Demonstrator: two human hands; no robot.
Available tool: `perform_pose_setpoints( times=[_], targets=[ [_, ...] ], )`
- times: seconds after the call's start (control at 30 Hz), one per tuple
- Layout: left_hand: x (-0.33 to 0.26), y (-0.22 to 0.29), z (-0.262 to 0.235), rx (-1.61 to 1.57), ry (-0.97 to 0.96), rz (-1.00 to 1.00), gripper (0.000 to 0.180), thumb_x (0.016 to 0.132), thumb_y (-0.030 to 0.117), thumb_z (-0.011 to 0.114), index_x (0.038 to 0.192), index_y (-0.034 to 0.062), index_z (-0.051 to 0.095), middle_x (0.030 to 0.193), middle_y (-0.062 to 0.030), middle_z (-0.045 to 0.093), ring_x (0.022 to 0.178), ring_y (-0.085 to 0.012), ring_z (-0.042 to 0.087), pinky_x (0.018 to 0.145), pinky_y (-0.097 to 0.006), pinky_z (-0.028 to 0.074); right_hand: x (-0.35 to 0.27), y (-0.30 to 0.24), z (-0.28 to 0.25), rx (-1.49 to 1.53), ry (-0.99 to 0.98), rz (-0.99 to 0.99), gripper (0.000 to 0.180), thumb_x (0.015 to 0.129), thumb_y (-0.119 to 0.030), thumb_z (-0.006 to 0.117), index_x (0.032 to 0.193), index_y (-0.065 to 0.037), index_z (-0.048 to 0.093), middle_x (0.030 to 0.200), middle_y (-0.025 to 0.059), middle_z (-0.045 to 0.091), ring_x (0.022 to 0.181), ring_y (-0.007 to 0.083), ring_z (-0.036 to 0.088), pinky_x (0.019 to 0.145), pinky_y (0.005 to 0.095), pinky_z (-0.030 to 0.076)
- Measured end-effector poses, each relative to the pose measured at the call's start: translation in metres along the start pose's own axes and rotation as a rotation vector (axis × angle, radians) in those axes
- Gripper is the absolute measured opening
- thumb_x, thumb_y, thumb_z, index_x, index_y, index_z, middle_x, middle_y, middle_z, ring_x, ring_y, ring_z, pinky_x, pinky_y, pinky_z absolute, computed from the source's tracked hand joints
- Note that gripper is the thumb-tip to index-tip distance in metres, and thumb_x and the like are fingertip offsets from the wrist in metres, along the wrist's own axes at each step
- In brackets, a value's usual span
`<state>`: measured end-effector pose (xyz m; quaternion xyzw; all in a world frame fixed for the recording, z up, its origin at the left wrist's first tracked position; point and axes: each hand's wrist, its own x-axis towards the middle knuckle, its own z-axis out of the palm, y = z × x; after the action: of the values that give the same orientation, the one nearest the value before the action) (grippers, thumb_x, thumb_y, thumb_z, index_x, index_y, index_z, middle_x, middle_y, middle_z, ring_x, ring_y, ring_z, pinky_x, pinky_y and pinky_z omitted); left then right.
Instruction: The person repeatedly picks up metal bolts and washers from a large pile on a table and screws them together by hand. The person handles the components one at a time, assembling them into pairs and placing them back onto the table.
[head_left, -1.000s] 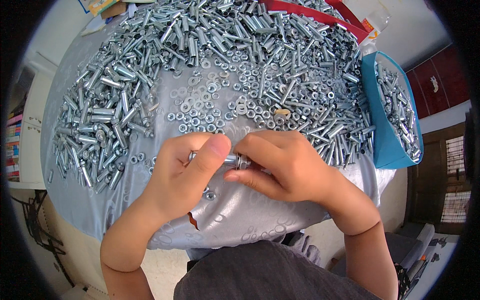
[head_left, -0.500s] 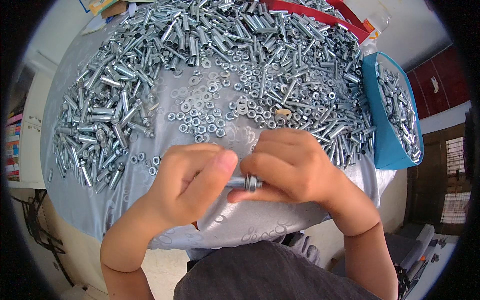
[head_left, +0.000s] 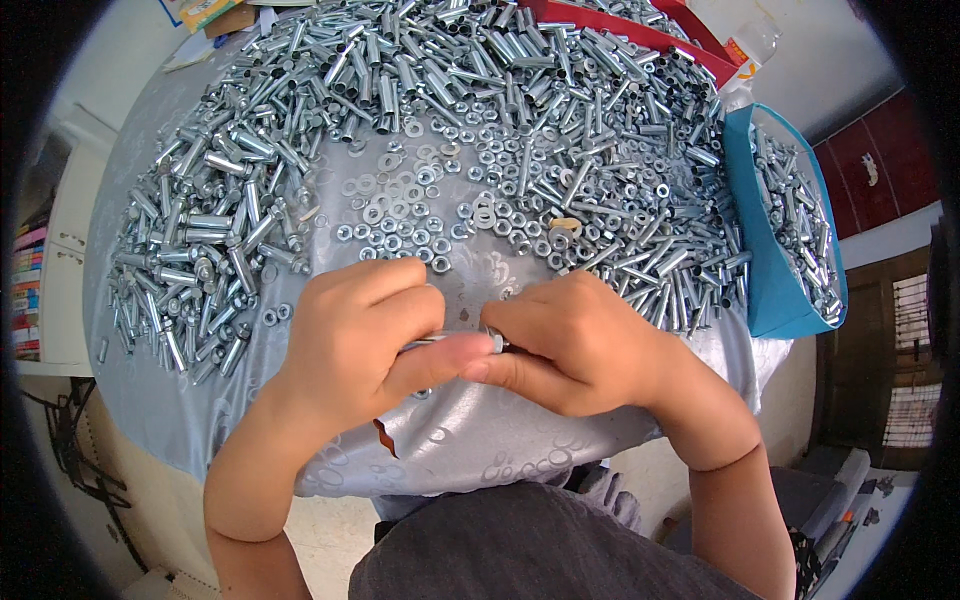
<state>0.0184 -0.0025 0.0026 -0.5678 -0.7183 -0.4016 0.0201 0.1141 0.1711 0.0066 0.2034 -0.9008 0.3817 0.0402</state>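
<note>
In front of me, above the near part of the table, both hands meet on a sleeve anchor bolt (head_left: pixel 497 343). My left hand (head_left: pixel 360 335) is closed round its shank, the thumb stretched along it to the nut end. My right hand (head_left: pixel 575 345) pinches that nut end between thumb and curled forefinger. Most of the bolt is hidden by the fingers. Beyond the hands lie loose hex nuts (head_left: pixel 420 242) and flat washers (head_left: pixel 398 190). A heap of assembled sleeve anchors (head_left: pixel 205 225) lies to the left.
Metal sleeves (head_left: pixel 400 75) are heaped at the back, threaded bolts (head_left: pixel 665 270) at the right. A blue fabric bin (head_left: pixel 775 270) of metal parts stands at the right edge, a red tray (head_left: pixel 700 45) at the back right. A silver-grey cloth (head_left: pixel 450 450) covers the table.
My left hand has turned, and its thumb has moved right onto the bolt's nut end. The hands are closer together, and less of the bolt shows between them.
</note>
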Motion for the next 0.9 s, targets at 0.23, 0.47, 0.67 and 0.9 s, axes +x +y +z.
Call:
perform_pose_setpoints(
  times=[0.23,0.47,0.67,0.9],
  targets=[
    [0.002,0.002,0.001,-0.760,0.319,-0.861,0.053,0.085,0.056,0.039,0.061,0.0096,0.045,0.053,0.0049,0.035,0.043,-0.0083,0.032,0.042,-0.022,0.025,0.003,0.000,0.005,0.163,0.257,0.095,0.028,0.086,-0.024,0.052,0.072,0.000,0.056,0.053,0.0073,0.046,0.047,0.0182,0.047,0.047,0.0286,0.035],
    [-0.001,-0.055,-0.071,-1.670,0.731,-0.455,0.049,0.089,0.052,0.031,0.081,0.0048,0.043,0.065,-0.0011,0.035,0.054,-0.0106,0.031,0.049,-0.023,0.027,0.008,-0.003,-0.007,0.623,0.359,0.439,0.040,0.091,-0.031,0.043,0.072,0.000,0.058,0.052,-0.0013,0.042,0.050,0.0049,0.039,0.047,0.0210,0.032],
    [-0.002,-0.057,-0.057,-1.779,0.634,-0.570,0.043,0.090,0.045,0.035,0.087,0.0036,0.045,0.065,-0.0007,0.036,0.054,-0.0112,0.031,0.050,-0.024,0.028,0.010,0.008,-0.021,0.637,0.562,0.502,0.036,0.090,-0.029,0.045,0.072,-0.001,0.058,0.052,-0.0019,0.045,0.048,0.0040,0.038,0.046,0.0192,0.031],
    [0.003,-0.044,-0.036,-1.803,0.498,-0.707,0.042,0.089,0.047,0.037,0.082,0.0061,0.047,0.063,0.0013,0.036,0.052,-0.0099,0.032,0.047,-0.023,0.029,-0.002,0.054,-0.065,-0.039,0.909,0.360,0.023,0.079,-0.019,0.061,0.087,0.002,0.058,0.075,0.0040,0.059,0.068,0.0093,0.052,0.061,0.0216,0.040]
  ],
)
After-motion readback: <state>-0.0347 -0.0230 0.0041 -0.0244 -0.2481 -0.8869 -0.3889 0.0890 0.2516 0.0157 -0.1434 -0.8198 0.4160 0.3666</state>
